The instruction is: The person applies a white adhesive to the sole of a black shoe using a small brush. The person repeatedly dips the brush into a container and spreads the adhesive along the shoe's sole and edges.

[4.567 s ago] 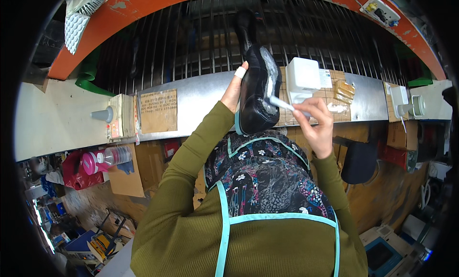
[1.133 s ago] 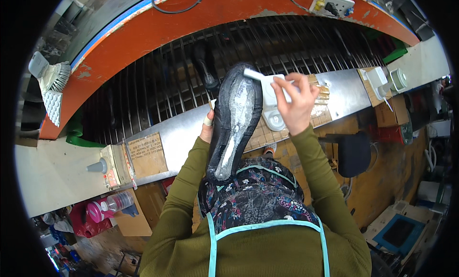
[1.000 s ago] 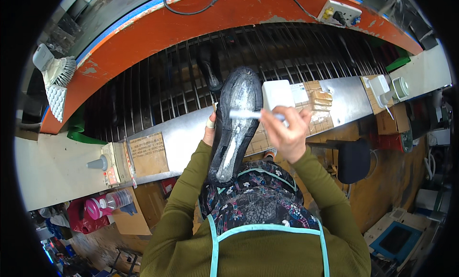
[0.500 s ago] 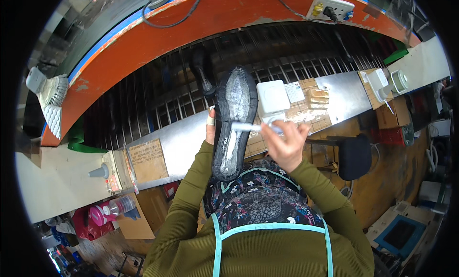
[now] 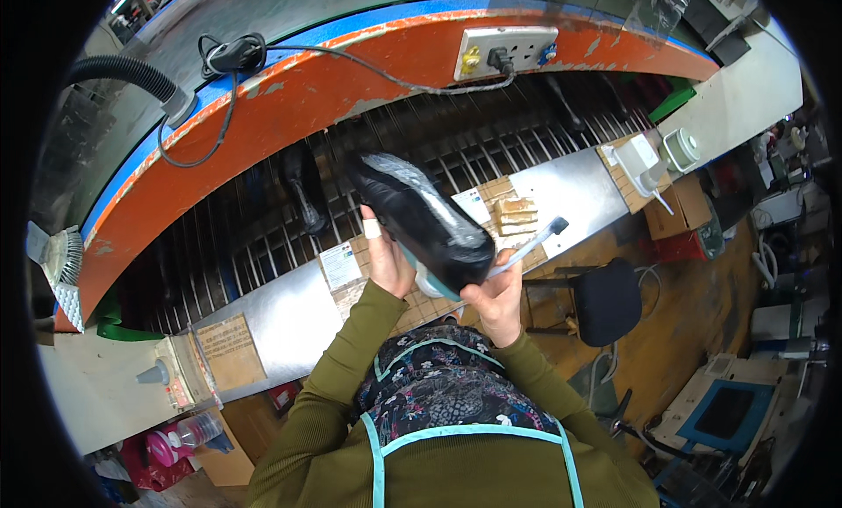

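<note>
A black shoe upper is held tilted in front of me, its toe-to-heel line running from upper left to lower right. A whitish, glossy strip runs along its surface. My left hand grips its left side, with a light wrap around one finger. My right hand steadies the lower right end and also holds a brush with a white handle and a dark tip, which points away to the right. Under the shoe, a teal edge and part of a white container show; the rest is hidden.
Metal rods of a rack lie ahead, with another black shoe on them. Yellowish blocks sit on the metal ledge. A power strip is on the orange rim. A black stool stands at right.
The shoe has turned from near upright to a slant, its lower end swinging right. My right hand has moved from brushing its sole to gripping that end, the brush now pointing right. The view has shifted.
</note>
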{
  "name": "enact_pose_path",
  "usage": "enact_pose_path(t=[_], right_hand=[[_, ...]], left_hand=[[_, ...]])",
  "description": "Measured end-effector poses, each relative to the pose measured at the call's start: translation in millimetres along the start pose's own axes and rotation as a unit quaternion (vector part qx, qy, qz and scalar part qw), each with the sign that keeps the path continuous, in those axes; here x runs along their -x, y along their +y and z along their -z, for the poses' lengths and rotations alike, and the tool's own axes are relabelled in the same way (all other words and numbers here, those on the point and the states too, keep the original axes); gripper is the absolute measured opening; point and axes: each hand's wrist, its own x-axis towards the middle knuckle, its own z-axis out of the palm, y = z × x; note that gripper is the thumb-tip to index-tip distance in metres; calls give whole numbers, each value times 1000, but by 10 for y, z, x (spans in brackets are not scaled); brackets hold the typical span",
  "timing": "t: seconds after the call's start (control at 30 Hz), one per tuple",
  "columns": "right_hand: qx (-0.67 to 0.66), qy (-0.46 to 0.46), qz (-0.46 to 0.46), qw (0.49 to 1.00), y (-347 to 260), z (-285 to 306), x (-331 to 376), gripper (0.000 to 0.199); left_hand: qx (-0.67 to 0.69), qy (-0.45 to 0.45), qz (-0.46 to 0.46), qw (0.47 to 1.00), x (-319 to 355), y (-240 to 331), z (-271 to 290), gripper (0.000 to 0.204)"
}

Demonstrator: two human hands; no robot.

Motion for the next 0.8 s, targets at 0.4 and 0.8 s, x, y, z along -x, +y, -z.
enact_pose_path(t=[0.4, 0.8], right_hand=[[-78, 234, -91, 965, 89, 1211, -1133, 37], [284, 228, 22, 931, 1205, 1925, -2867, 59]], left_hand=[[-299, -54, 69, 950, -261, -146, -134, 77], [-272, 196, -58, 940, 672, 146, 92, 70]])
